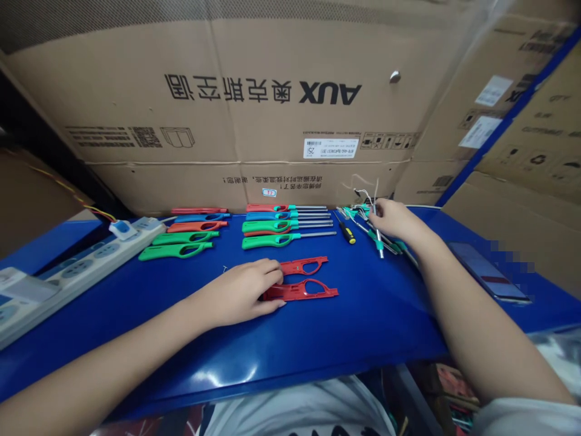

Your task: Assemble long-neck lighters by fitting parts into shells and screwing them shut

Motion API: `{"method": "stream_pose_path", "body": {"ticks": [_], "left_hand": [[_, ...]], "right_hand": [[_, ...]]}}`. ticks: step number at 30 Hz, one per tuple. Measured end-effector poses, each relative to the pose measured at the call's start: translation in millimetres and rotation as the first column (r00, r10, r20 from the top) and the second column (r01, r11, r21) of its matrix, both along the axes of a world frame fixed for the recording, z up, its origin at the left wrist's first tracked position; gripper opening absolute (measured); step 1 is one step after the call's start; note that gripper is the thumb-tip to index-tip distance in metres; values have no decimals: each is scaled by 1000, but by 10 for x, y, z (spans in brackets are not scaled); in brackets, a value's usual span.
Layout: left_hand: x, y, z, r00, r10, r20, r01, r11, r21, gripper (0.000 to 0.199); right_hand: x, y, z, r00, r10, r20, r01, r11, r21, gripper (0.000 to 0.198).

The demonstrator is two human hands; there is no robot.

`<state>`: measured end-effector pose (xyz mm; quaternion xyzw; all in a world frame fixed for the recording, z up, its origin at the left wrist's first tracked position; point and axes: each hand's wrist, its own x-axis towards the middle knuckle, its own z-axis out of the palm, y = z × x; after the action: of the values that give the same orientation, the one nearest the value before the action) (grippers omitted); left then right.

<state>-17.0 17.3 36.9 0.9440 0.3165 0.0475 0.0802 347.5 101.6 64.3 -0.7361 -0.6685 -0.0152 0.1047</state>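
Observation:
My left hand (pixel 252 292) is closed on the left end of a red lighter casing half (pixel 324 293), which lies on the blue table. Its fingers also reach the end of a second red casing half (pixel 313 265) just behind. My right hand (pixel 396 220) pinches a metal lighter tube (pixel 378 237) held steeply, with a thin wire above. Under and around that hand lies a pile of lighter tubes with teal parts (pixel 361 213) and loose wires, partly covered by the hand.
Assembled lighters (pixel 267 242) with metal tubes lie in a row at the back, and coloured casings (pixel 177 249) lie left of them. A yellow-black screwdriver (pixel 348 235) lies near the pile. A power strip (pixel 86 266) runs along the left; a phone (pixel 488 271) lies right. Cardboard (pixel 267 54) stands behind.

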Motion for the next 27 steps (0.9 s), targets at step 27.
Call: {"method": "stream_pose_path", "body": {"ticks": [27], "left_hand": [[-9,-52,-384,734,332,593,-232,943,-241,64]], "right_hand": [[-861,-569,-322,580,776,-247,-732,630,261,16]]}}
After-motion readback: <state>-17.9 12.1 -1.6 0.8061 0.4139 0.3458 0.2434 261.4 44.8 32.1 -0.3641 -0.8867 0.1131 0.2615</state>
